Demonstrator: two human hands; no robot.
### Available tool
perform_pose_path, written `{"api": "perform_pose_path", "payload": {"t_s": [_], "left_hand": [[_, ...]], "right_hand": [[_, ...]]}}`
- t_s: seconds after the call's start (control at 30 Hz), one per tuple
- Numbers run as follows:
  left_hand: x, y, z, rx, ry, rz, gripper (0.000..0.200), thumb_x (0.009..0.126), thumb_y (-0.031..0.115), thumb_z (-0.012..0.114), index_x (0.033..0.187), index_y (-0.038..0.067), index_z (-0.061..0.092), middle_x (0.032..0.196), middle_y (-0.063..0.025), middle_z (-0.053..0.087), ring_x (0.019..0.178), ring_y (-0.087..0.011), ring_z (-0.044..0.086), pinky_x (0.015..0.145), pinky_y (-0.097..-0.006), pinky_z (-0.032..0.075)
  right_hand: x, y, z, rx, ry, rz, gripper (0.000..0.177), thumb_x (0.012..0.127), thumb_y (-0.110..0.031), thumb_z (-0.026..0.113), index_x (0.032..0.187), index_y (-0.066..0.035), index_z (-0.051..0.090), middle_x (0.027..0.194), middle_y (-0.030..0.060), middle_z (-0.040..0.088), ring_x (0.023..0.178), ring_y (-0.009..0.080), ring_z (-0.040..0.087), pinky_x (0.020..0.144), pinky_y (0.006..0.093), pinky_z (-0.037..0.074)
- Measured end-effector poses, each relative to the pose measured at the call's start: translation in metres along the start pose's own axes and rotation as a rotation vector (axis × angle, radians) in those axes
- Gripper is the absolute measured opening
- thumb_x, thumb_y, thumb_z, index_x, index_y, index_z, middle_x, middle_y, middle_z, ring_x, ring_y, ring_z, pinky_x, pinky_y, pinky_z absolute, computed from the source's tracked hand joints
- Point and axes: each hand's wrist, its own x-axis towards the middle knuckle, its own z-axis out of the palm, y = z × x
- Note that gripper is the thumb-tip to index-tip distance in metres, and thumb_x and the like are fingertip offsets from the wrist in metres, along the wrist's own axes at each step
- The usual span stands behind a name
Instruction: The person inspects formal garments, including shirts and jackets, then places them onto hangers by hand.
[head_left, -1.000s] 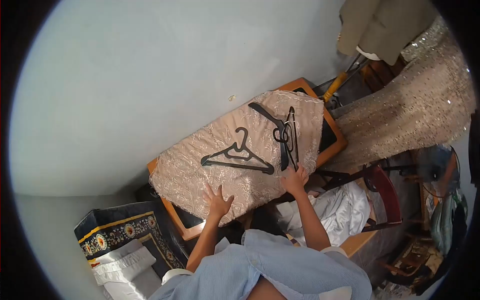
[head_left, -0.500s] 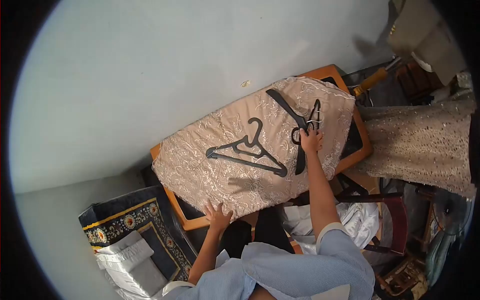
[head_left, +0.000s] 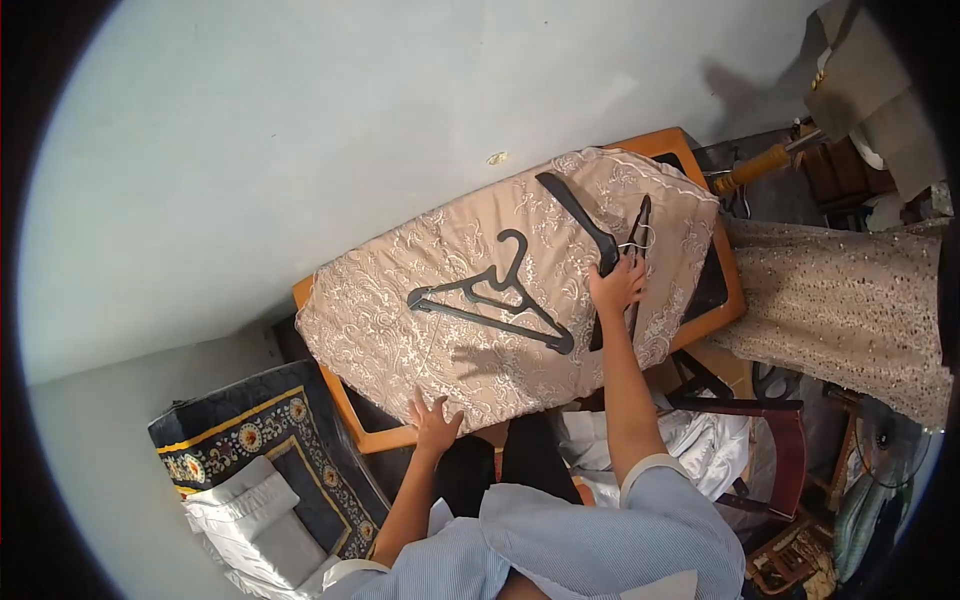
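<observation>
A lace-patterned beige cloth (head_left: 370, 300) covers most of a wooden-edged table. On it lies a black clothes hanger (head_left: 490, 322), flat, with its hook pointing away from me. Further right are a broad black hanger (head_left: 580, 218) and a slimmer dark hanger (head_left: 643, 215), close together with thin white loops around the slim one. My right hand (head_left: 618, 284) has its fingers curled over the middle of these two, hiding their centres and the hook. Beside the table's near edge, my left hand (head_left: 434, 422) has spread fingers at the cloth's border, holding nothing.
A pale wall (head_left: 300, 150) runs along the table's far side. Sparkly beige fabric (head_left: 830, 290) hangs at the right. Near me stand a dark red chair (head_left: 787, 460) with shiny silver cloth (head_left: 710, 450), and at left a patterned dark rug (head_left: 250, 425) with folded silver fabric (head_left: 255, 520).
My right hand has shifted slightly left and closed further over the middle of the two right-hand hangers, which have turned a little. My left hand has stayed almost in place.
</observation>
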Motion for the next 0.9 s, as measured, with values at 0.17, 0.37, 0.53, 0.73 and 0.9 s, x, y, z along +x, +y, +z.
{"api": "perform_pose_path", "payload": {"t_s": [0.17,0.37,0.53,0.73,0.9], "left_hand": [[0.006,0.000,0.004,0.033,-0.049,-0.052,0.055,0.077,0.045,0.067,0.122,0.015,0.056,0.151,-0.0219,0.005,0.136,-0.0491,0.006,0.101,-0.0671,0.020],[0.014,0.000,0.013,-0.013,0.019,0.054,0.053,0.077,0.043,0.067,0.121,0.016,0.056,0.151,-0.0221,0.007,0.137,-0.0473,0.006,0.102,-0.0658,0.018],[0.010,0.009,0.005,0.044,-0.058,0.010,0.053,0.079,0.045,0.065,0.123,0.018,0.053,0.151,-0.0236,0.005,0.135,-0.0497,0.009,0.109,-0.0553,0.017],[0.010,0.002,0.011,0.000,-0.033,-0.010,0.051,0.078,0.044,0.066,0.120,0.018,0.056,0.150,-0.0214,0.008,0.137,-0.0464,0.008,0.107,-0.0588,0.016],[0.011,0.002,0.013,-0.014,-0.028,-0.023,0.050,0.078,0.043,0.066,0.120,0.017,0.056,0.150,-0.0228,0.010,0.136,-0.0472,0.009,0.109,-0.0561,0.016]], "right_hand": [[0.013,0.012,-0.003,0.144,-0.041,-0.051,0.041,0.077,-0.041,0.066,0.105,-0.011,0.062,0.140,0.0088,0.030,0.130,0.0341,0.023,0.103,0.0589,0.015],[0.000,0.004,-0.012,-0.010,-0.056,-0.231,0.033,0.075,-0.037,0.067,0.097,-0.012,0.070,0.142,0.0109,0.031,0.131,0.0381,0.020,0.101,0.0635,0.014],[-0.016,-0.004,0.001,-0.120,0.005,-0.385,0.039,0.067,-0.036,0.072,0.096,-0.009,0.070,0.140,0.0077,0.034,0.132,0.0349,0.024,0.101,0.0648,0.016],[-0.057,-0.016,0.022,-0.005,0.045,-0.624,0.039,0.066,-0.034,0.076,0.088,-0.004,0.066,0.137,0.0065,0.036,0.130,0.0337,0.026,0.101,0.0641,0.018],[-0.083,-0.030,0.050,-0.092,0.011,-0.533,0.049,0.060,-0.038,0.079,0.093,-0.007,0.062,0.137,0.0095,0.034,0.131,0.0297,0.023,0.102,0.0604,0.014]]}}
